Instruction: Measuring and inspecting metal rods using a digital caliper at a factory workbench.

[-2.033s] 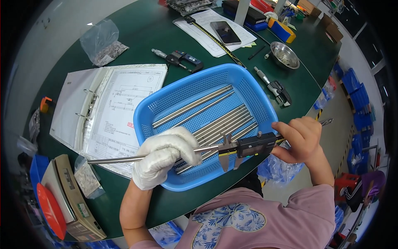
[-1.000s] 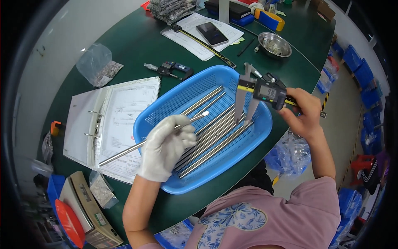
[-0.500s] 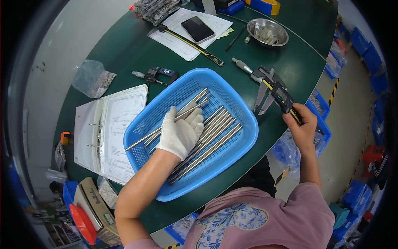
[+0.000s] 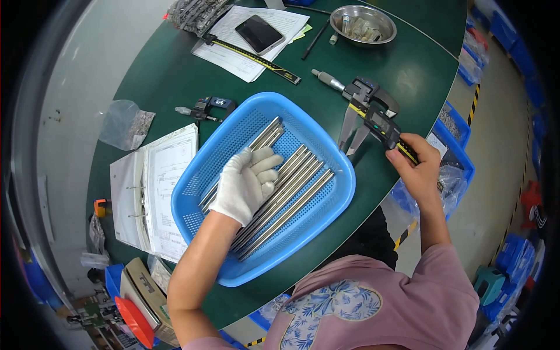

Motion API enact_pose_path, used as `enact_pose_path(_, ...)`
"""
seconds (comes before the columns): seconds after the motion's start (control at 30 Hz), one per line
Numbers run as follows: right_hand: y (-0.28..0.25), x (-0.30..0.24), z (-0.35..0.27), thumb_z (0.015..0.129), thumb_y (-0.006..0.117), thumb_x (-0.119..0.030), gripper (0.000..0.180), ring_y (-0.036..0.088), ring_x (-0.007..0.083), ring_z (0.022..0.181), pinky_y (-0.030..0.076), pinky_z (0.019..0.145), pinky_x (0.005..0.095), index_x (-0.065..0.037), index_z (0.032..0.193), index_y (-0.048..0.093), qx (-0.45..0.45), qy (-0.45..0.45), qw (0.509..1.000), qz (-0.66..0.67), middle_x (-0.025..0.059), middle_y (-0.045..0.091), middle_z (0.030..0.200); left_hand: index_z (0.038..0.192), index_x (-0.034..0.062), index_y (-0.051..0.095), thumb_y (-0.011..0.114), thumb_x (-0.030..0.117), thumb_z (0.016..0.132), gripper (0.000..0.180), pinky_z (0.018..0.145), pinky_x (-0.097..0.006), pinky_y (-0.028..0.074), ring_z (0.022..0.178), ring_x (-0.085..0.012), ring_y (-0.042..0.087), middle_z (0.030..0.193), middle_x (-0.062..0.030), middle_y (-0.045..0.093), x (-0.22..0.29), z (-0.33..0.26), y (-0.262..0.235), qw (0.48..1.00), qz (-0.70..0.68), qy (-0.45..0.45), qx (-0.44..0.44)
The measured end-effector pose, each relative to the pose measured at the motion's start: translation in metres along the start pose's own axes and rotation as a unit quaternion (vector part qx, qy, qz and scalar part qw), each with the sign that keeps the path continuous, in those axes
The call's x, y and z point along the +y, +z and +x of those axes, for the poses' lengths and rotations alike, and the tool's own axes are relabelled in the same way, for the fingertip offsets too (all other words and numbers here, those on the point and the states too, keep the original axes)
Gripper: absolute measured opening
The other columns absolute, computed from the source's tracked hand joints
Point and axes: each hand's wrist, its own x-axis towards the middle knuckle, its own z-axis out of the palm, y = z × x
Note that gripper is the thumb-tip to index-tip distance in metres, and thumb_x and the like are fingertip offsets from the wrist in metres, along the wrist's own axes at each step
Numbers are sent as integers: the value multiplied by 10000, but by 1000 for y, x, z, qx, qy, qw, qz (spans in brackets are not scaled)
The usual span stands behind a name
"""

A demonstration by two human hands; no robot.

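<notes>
My left hand [image 4: 242,184], in a white glove, rests over the steel rods in a blue perforated basket [image 4: 344,189]. Its fingers are loosely bent and apart, and no rod shows in its grasp. Bundles of thin steel rods [image 4: 294,198] lie slantwise on the basket floor, to the right of the glove; a smaller group [image 4: 268,133] shows beyond it. In my bare right hand [image 4: 421,163] is a digital caliper [image 4: 380,125], gripped by its beam end. The caliper's jaws stand apart above the table, just past the basket's right rim, with nothing between them.
Behind the caliper lies a micrometer [image 4: 329,80]; another micrometer [image 4: 204,109] sits beyond the basket. An open binder [image 4: 172,192] is at the left. Farther back are a phone [image 4: 259,34], a second caliper [image 4: 251,56] on papers, and a metal bowl [image 4: 388,36].
The rod that my left hand held across the basket's left side no longer sticks out from the glove, and the fingers have loosened. My right hand still holds the caliper; the view has shifted slightly.
</notes>
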Motion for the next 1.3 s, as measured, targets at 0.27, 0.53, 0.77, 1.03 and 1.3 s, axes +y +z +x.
enact_pose_path(0.27, 1, 3, -2, 660, 736, -203, 271, 423, 57, 467, 351, 462, 203, -31, 842, 632, 2, 5, 999, -33, 6, 501, 550, 910, 10, 593, 588, 185, 759, 232, 686, -351, 483, 707, -263, 607, 776, -135, 614, -8, -33, 8, 529, 808, 230, 115)
enact_pose_path(0.53, 6, 6, 1, 678, 732, -225, 280, 447, 55, 491, 370, 487, 203, -25, 842, 623, 29, 9, 999, -19, 1, 513, 556, 799, 22, 567, 519, 192, 777, 178, 667, -406, 475, 708, -353, 589, 720, -194, 604, -4, -31, 15, 455, 871, 165, 86)
enact_pose_path(0.77, 7, 9, -3, 700, 721, -210, 282, 529, 90, 605, 426, 573, 224, -4, 857, 608, 32, 2, 999, -14, 39, 580, 680, 854, 41, 515, 522, 158, 821, 122, 627, -428, 451, 689, -348, 570, 768, -168, 575, 19, -80, 6, 497, 786, 350, 116)
enact_pose_path(1.03, 2, 34, -4, 767, 675, -115, 251, 527, 84, 722, 423, 657, 205, 47, 933, 578, 35, 14, 999, 32, 23, 573, 777, 837, 41, 533, 477, 84, 784, 88, 622, -341, 457, 631, -255, 567, 688, -136, 557, 24, -115, -31, 630, 647, 393, 174)
enact_pose_path(1.3, 4, 33, 7, 792, 649, -106, 200, 512, 64, 704, 400, 640, 185, 36, 919, 586, 9, -11, 998, 54, 8, 566, 769, 826, 22, 568, 453, 223, 843, 233, 680, -408, 458, 715, -350, 574, 748, -195, 579, 10, -102, -66, 608, 696, 358, 137)
